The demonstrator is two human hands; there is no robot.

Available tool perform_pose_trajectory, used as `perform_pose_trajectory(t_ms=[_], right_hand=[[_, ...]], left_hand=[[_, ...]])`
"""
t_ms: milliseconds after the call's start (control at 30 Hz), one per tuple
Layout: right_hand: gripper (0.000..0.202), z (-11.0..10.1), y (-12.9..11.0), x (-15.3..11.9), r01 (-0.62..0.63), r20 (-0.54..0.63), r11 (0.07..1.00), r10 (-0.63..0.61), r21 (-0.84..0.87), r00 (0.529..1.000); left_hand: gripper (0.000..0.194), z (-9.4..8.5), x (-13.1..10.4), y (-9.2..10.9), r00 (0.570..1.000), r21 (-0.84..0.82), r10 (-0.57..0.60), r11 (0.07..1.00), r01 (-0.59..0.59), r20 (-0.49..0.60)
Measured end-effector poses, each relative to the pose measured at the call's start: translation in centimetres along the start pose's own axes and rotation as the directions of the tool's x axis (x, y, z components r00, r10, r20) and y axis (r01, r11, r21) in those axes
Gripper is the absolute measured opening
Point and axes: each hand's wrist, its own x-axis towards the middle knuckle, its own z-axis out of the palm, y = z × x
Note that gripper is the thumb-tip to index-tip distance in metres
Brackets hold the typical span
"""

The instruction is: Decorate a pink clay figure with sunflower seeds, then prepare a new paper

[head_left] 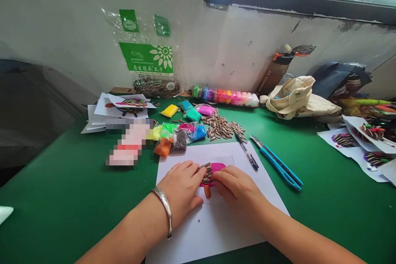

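Observation:
A magenta clay shape (pixel 218 166) lies on a small sheet on top of a large white sheet (pixel 182 247). Rows of striped sunflower seeds (pixel 206 173) are set into its left part, and a small orange clay piece (pixel 207 192) joins its lower edge. My left hand (pixel 182 187) rests palm down, fingers stretched out, with the fingertips at the left side of the seeds. With thumb and index finger closed together, my right hand (pixel 236 187) pinches a sunflower seed against the clay at the right end of the rows. Its fingertips are partly hidden.
Behind the sheet are clay packets (pixel 193 114) and a heap of loose seeds (pixel 221 126). A pen (pixel 247 152) and a blue utility knife (pixel 276 163) lie to the right. Finished seed pictures (pixel 345 140), a cloth bag (pixel 291 97) and a bottle (pixel 274 74) stand farther out.

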Motion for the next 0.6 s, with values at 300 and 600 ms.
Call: perform_pose_trajectory(t_ms=[300, 600], right_hand=[[0.021, -0.22, -0.01, -0.28, 0.055, -0.001, 0.995, -0.055, -0.079, 0.998], [0.02, 0.22, 0.36, -0.41, 0.076, 0.015, 0.985, -0.074, -0.157, 0.997]], left_hand=[[0.057, -0.16, -0.16, 0.11, 1.0, 0.007, -0.01, 1.0, 0.01, -0.01], [0.04, -0.89, -0.24, 0.84, 0.998, 0.006, -0.018, 1.0, 0.018, 0.056]])
